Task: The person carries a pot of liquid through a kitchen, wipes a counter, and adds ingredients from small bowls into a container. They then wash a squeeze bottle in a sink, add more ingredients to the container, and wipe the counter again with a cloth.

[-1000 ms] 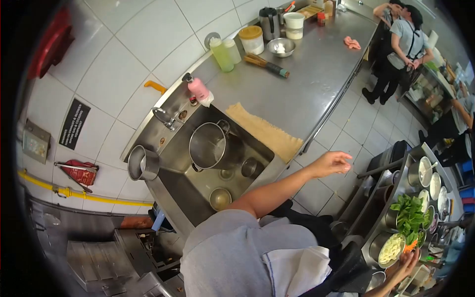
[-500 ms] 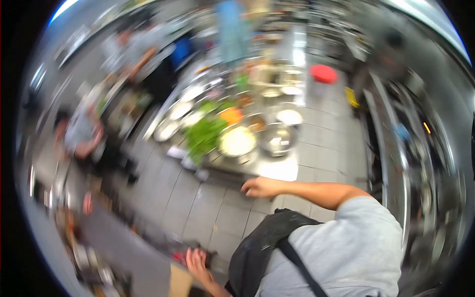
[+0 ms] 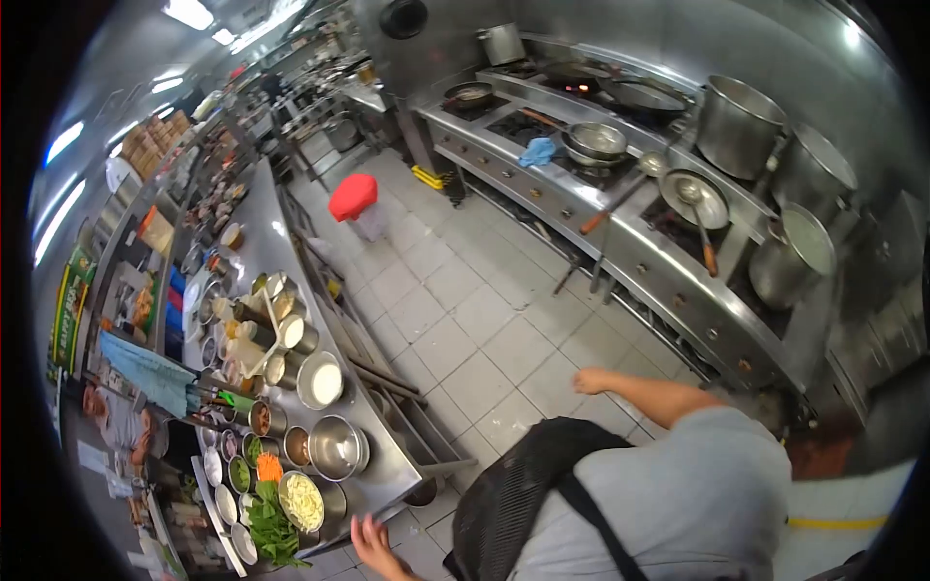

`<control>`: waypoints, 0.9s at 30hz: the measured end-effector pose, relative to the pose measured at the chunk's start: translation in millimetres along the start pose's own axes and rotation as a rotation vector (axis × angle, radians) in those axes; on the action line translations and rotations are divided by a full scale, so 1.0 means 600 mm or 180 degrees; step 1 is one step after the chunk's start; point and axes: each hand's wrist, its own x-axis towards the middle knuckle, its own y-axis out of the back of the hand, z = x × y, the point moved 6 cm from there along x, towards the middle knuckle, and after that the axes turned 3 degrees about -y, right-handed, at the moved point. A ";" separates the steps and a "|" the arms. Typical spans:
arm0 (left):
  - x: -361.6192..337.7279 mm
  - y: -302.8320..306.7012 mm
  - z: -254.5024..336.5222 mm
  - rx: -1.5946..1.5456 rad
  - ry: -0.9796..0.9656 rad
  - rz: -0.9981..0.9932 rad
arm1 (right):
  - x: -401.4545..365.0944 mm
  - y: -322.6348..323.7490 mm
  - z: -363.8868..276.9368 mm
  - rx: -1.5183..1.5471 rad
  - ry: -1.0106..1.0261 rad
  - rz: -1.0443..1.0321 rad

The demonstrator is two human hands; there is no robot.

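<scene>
My left hand [image 3: 376, 547] is at the bottom, fingers spread and holding nothing, just right of the steel prep table [image 3: 383, 450]'s near end. Closest to it on the table are a bowl of pale shredded food [image 3: 302, 501], leafy greens [image 3: 270, 523] and an empty-looking steel bowl [image 3: 338, 447]. Over the tiled floor, my right hand [image 3: 590, 381] hangs with its fingers curled in, and nothing shows in it. It lies between the prep table and the stove line, touching neither.
A long stove [image 3: 620, 232] runs along the right with pans, ladles and tall pots [image 3: 741, 126]. A red-topped bin [image 3: 353, 198] stands on the floor beyond. At the far left, past the prep table, is another person [image 3: 124, 426]. Shelves line the left.
The view has swung right, bringing the stove into sight and moving the prep table to the left. My left hand now appears beside the table's end, and my right hand over the aisle floor.
</scene>
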 end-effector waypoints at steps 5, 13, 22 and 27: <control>0.129 -0.382 0.052 -0.0011 -0.0204 -0.0993 | -0.171 0.107 0.247 0.2426 -0.0997 0.1401; 0.103 -0.800 0.028 0.0386 -0.0020 -0.3067 | -0.436 -0.106 0.422 0.3939 -0.2747 0.2414; 0.094 -1.036 -0.064 0.0623 0.0105 -0.4221 | -0.601 -0.379 0.241 0.4438 -0.4065 0.1547; 0.071 -1.149 -0.053 0.0679 0.0174 -0.4816 | -0.597 -0.309 0.131 0.5006 -0.4616 0.2574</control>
